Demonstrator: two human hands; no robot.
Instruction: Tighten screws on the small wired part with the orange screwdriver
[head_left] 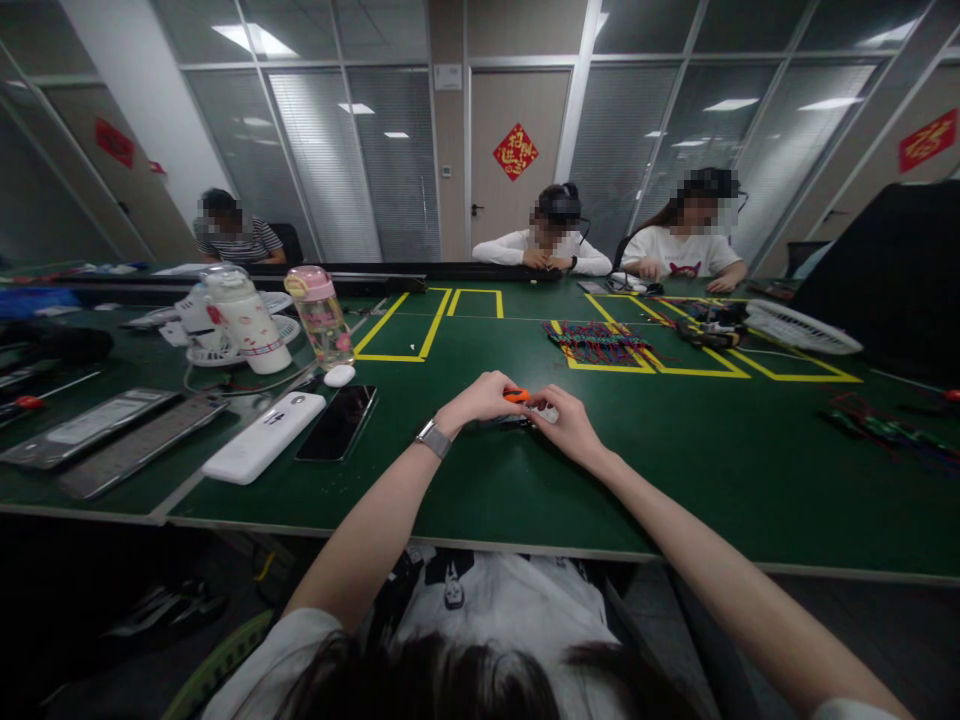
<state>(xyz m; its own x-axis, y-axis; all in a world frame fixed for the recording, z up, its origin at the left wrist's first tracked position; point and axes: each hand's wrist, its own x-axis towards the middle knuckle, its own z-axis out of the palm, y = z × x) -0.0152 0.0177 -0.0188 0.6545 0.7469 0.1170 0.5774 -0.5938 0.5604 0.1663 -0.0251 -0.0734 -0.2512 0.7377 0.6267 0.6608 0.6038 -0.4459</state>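
My left hand (pixel 480 398), with a watch on its wrist, is closed around a small orange-handled tool (pixel 516 396) just above the green table (pixel 525 480). My right hand (pixel 566 420) meets it from the right, fingers pinched on a small pale part (pixel 546 412) whose kind I cannot make out. Both hands touch each other over the table's middle, close to the near edge.
A black phone (pixel 337 422), a white power bank (pixel 264 436) and flat devices (pixel 112 430) lie left. Two bottles (pixel 247 318) and a white mouse (pixel 339 375) stand behind them. Coloured wire bundles (pixel 596 343) lie on yellow tape marks. Three people sit at the far side.
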